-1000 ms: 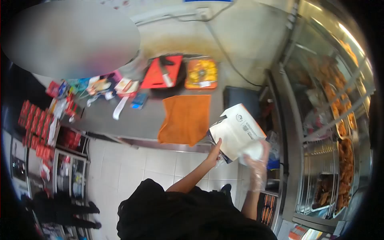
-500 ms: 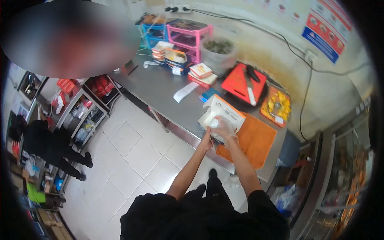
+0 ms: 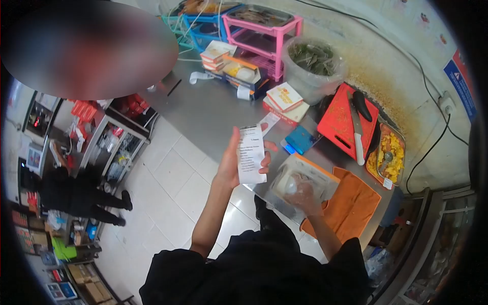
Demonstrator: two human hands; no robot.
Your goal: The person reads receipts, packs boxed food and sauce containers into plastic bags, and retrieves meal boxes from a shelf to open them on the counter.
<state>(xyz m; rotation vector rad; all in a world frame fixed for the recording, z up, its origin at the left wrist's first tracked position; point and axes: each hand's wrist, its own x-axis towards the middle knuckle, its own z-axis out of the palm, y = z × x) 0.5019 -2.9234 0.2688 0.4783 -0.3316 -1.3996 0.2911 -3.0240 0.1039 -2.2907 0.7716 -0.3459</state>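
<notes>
Mid-frame, a receipt (image 3: 251,158) is grasped by the left hand (image 3: 227,163). Right of centre, the box (image 3: 316,179) is overlapped by the right hand (image 3: 304,195) — whether anything is gripped cannot be told. The box could be tipped off the table (image 3: 218,117) — if nudged with attention on the receipt.

A red rectangular cutting board (image 3: 333,124) bears a white-handled steel knife (image 3: 359,146) — just beside it sits an orange-rimmed tray (image 3: 372,176) of yellow food pieces (image 3: 393,148). A round translucent plastic tub (image 3: 306,83) of green leaves (image 3: 315,58) stands beside a pink plastic rack (image 3: 279,55).
</notes>
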